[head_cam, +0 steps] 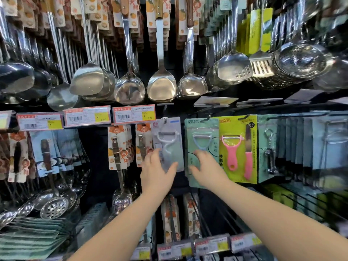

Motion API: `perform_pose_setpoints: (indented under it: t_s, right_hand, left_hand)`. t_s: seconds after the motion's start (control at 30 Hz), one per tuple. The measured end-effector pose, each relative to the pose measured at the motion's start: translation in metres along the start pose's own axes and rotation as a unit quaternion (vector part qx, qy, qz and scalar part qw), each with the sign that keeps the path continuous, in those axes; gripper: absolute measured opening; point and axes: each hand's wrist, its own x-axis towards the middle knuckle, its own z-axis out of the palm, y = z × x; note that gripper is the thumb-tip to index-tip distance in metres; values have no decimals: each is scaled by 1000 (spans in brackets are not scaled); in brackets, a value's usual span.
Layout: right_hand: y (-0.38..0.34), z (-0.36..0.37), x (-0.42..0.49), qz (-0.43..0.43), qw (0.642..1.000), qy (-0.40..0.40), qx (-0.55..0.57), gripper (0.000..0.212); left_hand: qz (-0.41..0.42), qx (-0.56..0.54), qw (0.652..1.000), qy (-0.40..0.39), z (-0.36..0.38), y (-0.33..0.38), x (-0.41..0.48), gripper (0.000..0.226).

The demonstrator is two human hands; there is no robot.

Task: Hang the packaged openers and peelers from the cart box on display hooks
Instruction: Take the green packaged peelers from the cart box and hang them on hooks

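A grey card with a white peeler (168, 142) hangs from a display hook (165, 120) in the middle of the rack. My left hand (157, 173) holds its lower part, thumb on the right edge and fingers at the left. Beside it hangs a mint-green card with a pale blue peeler (202, 140). My right hand (206, 169) lies on that card's lower half with fingers spread. To the right hang a yellow-green pack with a pink peeler and knife (238, 149) and a teal carded opener (268, 147). The cart box is out of view.
Steel ladles and spatulas (162, 85) hang in rows above. Price tags (134, 114) line the rail. Carded openers (117, 147) hang to the left, skimmers (54, 206) at the lower left. Bare black hooks (301, 202) jut out at the lower right.
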Motion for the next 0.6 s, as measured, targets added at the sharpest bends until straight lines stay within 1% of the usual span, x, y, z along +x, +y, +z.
perform_pose_setpoints:
  t_s: [0.07, 0.13, 0.2, 0.27, 0.33, 0.43, 0.53, 0.6]
  right_hand:
    - [15, -13, -19, -26, 995, 2, -99, 50]
    - [36, -28, -38, -29, 982, -1, -188, 49]
    - [60, -45, -60, 4, 964, -12, -265, 54]
    - [87, -64, -82, 57, 945, -34, -319, 58]
    - [116, -86, -105, 123, 926, -69, -349, 59]
    - [157, -123, -143, 216, 900, -106, -363, 59]
    - [193, -156, -180, 272, 883, -107, -368, 55]
    - [215, -176, -202, 301, 874, -115, -363, 61]
  left_hand:
    - [92, 59, 994, -25, 12, 9, -15, 64]
    - [162, 106, 978, -80, 33, 22, -29, 63]
    - [212, 141, 957, -142, 61, 40, -43, 65]
    - [250, 162, 933, -202, 91, 60, -61, 69]
    - [274, 165, 911, -260, 120, 83, -79, 73]
    - [288, 147, 883, -341, 155, 120, -106, 77]
    - [295, 134, 860, -394, 182, 160, -131, 78]
    - [306, 133, 846, -416, 199, 186, -146, 79]
